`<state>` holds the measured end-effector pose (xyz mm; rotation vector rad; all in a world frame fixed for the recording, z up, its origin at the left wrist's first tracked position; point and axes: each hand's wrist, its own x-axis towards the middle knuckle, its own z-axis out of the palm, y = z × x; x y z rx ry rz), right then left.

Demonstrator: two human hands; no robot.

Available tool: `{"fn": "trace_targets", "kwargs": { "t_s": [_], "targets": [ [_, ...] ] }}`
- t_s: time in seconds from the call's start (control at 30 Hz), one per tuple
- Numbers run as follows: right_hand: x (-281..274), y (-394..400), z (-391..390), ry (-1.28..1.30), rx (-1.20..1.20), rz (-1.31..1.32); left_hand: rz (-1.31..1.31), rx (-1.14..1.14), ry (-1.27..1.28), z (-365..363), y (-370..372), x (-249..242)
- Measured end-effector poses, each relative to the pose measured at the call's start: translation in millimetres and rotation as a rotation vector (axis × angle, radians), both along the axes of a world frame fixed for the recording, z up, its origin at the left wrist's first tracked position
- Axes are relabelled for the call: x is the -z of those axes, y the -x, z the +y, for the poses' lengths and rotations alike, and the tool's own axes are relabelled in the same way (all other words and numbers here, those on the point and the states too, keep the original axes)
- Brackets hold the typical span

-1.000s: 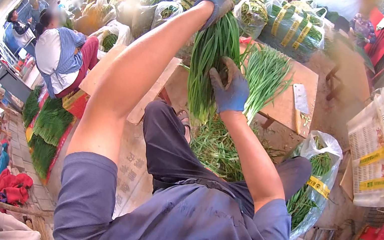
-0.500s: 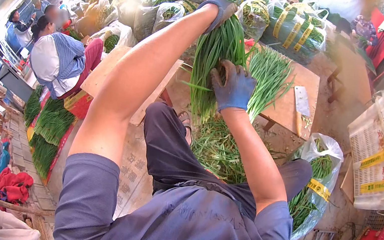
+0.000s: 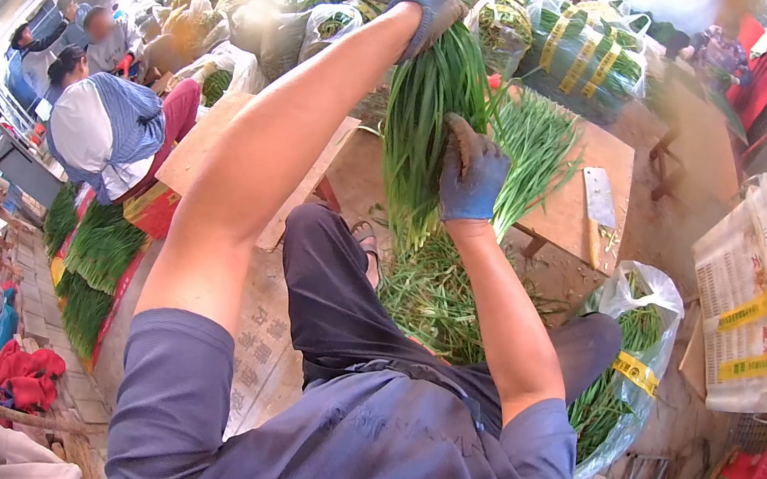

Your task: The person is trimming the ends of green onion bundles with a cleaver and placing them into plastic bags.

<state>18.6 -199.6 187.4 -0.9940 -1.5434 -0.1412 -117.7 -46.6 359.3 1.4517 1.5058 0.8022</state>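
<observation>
My left hand [image 3: 438, 17], in a dark glove, grips a long bunch of garlic chives [image 3: 437, 86] near its top and holds it up so the leaves hang down. At the bunch's right side is my right hand [image 3: 472, 175], gloved in blue and grey, its fingers curled in against the hanging chives. Its fingertips are partly hidden. Behind it, more chives [image 3: 543, 145] lie on a low wooden table [image 3: 613, 141]. A cleaver [image 3: 599, 200] with a wooden handle rests on the table's right part. Loose green trimmings [image 3: 440, 295] cover the floor below the bunch.
A clear bag of greens [image 3: 638, 328] stands by my right knee, with a white plastic basket [image 3: 749, 301] farther right. Filled bags [image 3: 587, 55] are piled at the back. A seated person [image 3: 108, 127] is at left, near bundled chives [image 3: 103, 248] on the floor.
My right hand's fingers, more spread before, have drawn closer together and slightly upward beside the bunch. My left hand keeps its hold. The view has shifted slightly.
</observation>
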Motion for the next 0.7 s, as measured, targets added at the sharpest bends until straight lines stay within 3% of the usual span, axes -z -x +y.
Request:
{"fn": "trace_targets", "kwargs": {
  "t_s": [0.23, 0.37, 0.5, 0.7],
  "targets": [
    [21.5, -18.5, -47.0, 0.061, -0.045, -0.043, -0.233, -0.043, 0.015, -43.8, 3.6, -19.8],
    [30.7, -13.2, -64.7, 0.022, -0.015, -0.156, -0.235, -0.008, 0.016, -31.6, 17.3, -18.3],
    [32.2, 2.7, -57.8, 0.149, 0.087, -0.095, -0.254, -0.020, -0.041, -27.9, 20.8, -17.8],
    [45.2, 5.7, -56.9, 0.242, 0.031, -0.040, -0.265, -0.047, -0.039, -33.9, 16.9, -21.1]
  ]
}}
